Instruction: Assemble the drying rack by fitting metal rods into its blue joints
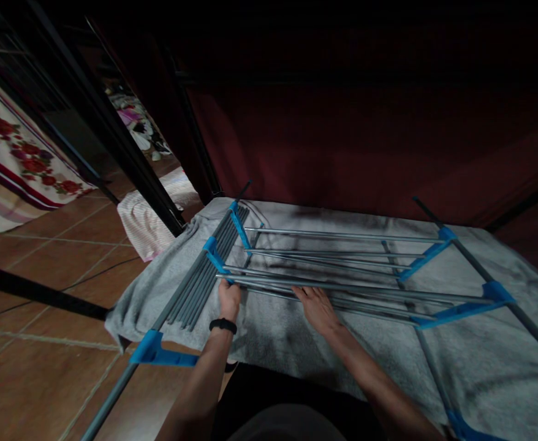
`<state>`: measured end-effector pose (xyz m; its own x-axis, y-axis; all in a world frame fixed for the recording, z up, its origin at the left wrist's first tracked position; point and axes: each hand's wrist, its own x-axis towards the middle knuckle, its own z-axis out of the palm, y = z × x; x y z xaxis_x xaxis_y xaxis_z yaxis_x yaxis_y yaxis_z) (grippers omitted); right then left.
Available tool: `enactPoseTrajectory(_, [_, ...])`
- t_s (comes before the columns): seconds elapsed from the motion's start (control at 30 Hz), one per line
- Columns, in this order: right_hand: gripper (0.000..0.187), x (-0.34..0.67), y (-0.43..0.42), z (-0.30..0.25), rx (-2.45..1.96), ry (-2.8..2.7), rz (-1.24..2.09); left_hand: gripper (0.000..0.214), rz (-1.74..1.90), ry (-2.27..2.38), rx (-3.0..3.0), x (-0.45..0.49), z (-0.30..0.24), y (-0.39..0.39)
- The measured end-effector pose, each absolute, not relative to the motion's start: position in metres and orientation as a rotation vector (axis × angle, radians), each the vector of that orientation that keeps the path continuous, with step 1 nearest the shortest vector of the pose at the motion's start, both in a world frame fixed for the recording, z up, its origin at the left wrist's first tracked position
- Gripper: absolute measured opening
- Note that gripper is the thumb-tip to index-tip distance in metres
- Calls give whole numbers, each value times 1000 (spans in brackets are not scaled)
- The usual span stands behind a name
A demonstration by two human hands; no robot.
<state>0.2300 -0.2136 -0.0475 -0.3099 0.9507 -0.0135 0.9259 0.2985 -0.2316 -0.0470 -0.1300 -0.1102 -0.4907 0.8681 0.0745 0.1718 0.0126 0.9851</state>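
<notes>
A partly assembled rack of grey metal tubes and blue plastic brackets lies on a grey blanket (269, 343). My left hand (229, 298), with a black wristband, is closed around the left end of a long metal rod (365, 288), beside a blue bracket (216, 257). The rod's left tip sticks out past that bracket. My right hand (315, 306) holds the same rod nearer its middle; its thumb is hidden. The rod's right end meets another blue bracket (457, 309). Several thinner rods run across behind it.
Several loose grey tubes (204, 282) lie side by side at the left. A lower blue bracket (163, 352) juts over the blanket's left edge. Dark posts (113, 135) and a dark red panel (342, 159) stand around. Tiled floor (43, 367) shows at left.
</notes>
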Motion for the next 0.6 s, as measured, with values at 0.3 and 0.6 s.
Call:
enactPoseTrajectory(0.3, [66, 229, -212, -29, -1805, -2420, 310, 13, 1582, 1633, 947, -43, -101, -137])
enactPoseTrajectory(0.6, [69, 230, -217, -30, -1737, -2428, 342, 12, 1621, 1601, 914, -39, -100, -136])
